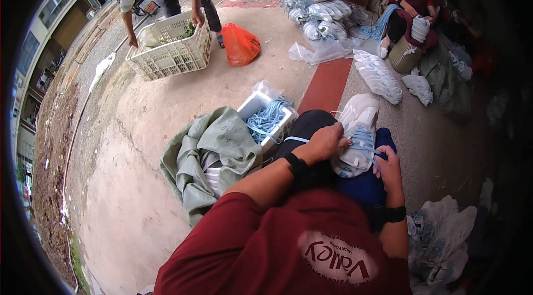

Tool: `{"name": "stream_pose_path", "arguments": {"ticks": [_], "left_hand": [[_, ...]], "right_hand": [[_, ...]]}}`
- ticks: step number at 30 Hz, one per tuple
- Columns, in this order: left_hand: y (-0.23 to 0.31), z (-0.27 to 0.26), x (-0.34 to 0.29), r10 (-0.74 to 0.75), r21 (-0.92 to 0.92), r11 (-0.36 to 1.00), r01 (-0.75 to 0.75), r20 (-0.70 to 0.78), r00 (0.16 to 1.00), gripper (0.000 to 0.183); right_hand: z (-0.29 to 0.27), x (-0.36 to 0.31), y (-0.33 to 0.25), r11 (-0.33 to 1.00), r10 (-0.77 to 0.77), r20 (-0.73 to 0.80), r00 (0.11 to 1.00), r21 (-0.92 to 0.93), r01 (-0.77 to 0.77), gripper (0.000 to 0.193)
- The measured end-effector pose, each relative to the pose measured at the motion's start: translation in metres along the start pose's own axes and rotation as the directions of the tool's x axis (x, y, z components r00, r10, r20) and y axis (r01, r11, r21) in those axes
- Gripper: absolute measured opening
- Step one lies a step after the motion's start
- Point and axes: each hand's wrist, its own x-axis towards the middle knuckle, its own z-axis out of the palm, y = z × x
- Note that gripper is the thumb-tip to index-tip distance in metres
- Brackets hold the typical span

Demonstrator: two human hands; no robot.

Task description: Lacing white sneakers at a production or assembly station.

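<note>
A white sneaker upper (360, 113) with light-blue laces (363, 138) across its front lies over my lap, toe pointing away from me. At its left edge my left hand (326, 141) is closed, with a stretch of blue lace running out on its left side. On the other side, my right hand (388, 166) pinches a blue lace near the lacing holes. The fingertips of both hands are partly hidden against the upper. Just left of my knee stands a white foam box (287, 123) with a tangle of loose blue laces (269, 120) in it.
A grey-green woven sack (214, 139) lies at my left, partly over white uppers. Stacked uppers (327, 11) stand ahead; bagged ones (441, 234) lie at lower right. One person bends over a cream crate (172, 61) beside a red bag (240, 45); another sits at far right.
</note>
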Motion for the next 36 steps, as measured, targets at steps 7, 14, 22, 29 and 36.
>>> {"name": "stream_pose_path", "arguments": {"ticks": [7,14,22,29,36], "left_hand": [[0.012,-0.022,-0.007,-0.013,-0.059,0.998,0.01,-0.059,0.998,0.041],[-0.029,-0.05,-0.008,-0.114,-0.536,0.842,0.062,-0.064,0.991,0.011],[-0.031,-0.059,-0.03,0.004,-0.212,0.977,0.011,0.072,0.997,0.015],[-0.034,-0.061,-0.034,0.298,0.046,0.954,-0.295,-0.12,0.947,0.013],[-0.054,-0.076,-0.041,0.347,0.054,0.938,-0.343,-0.144,0.927,0.009]], "right_hand": [[-0.016,0.001,0.006,0.944,0.135,-0.272,0.953,0.328,-0.04,0.023],[-0.098,-0.013,0.057,0.779,0.135,-0.332,0.934,0.618,0.107,0.018],[-0.078,-0.031,0.049,0.979,-0.126,-0.136,0.983,-0.174,0.101,0.002],[-0.084,-0.043,0.028,0.849,-0.244,-0.033,0.969,-0.49,0.197,0.009],[-0.106,-0.051,0.041,0.812,-0.292,-0.065,0.954,-0.545,0.211,0.013]]}}
